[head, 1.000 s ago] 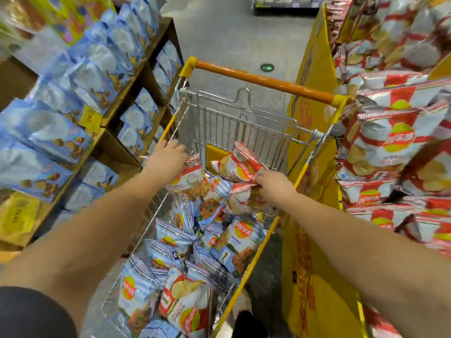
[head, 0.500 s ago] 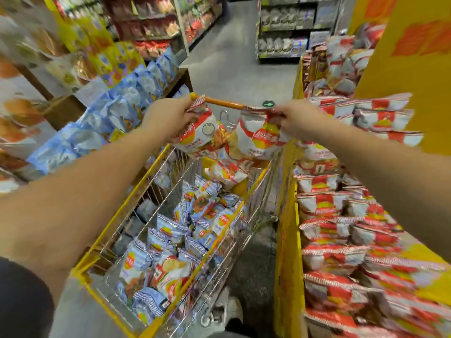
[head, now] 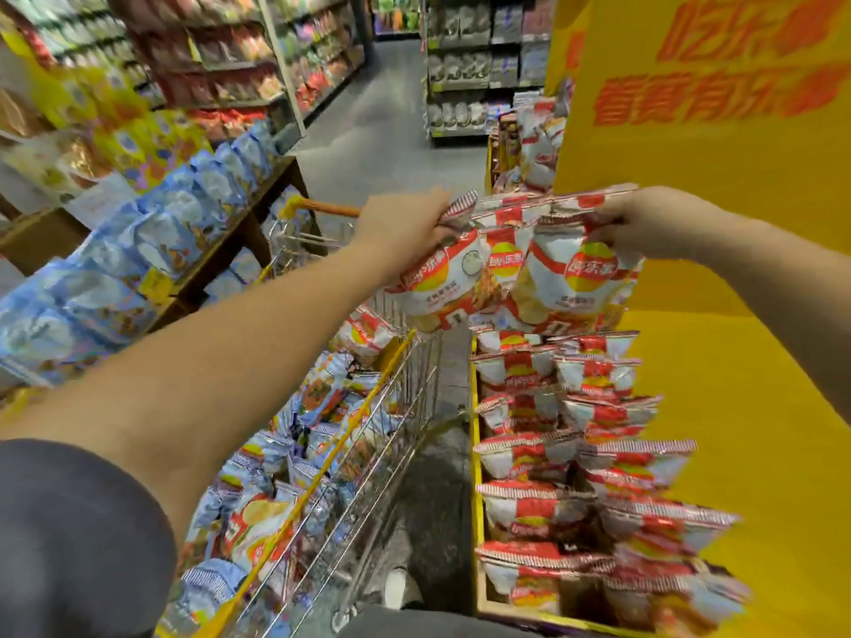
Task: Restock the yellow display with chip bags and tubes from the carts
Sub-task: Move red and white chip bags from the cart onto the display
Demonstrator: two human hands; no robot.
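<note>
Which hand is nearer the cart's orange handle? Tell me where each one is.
Left. The left hand, gripping a red chip bag, is just right of the orange handle; the right hand is far right, against the yellow display.

Bright, even store light, probably from overhead fixtures; shadows are faint. Motion blur smears everything, worst left of the left hand's fingers (head: 442, 202). Wide-angle distortion bends the frame edges.

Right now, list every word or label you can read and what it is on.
"乐事": red logo band on the chip bags gripped by the left hand and right hand.
Large orange characters on the yellow display: too blurred to read.
Small print on the bags: too small.
</note>
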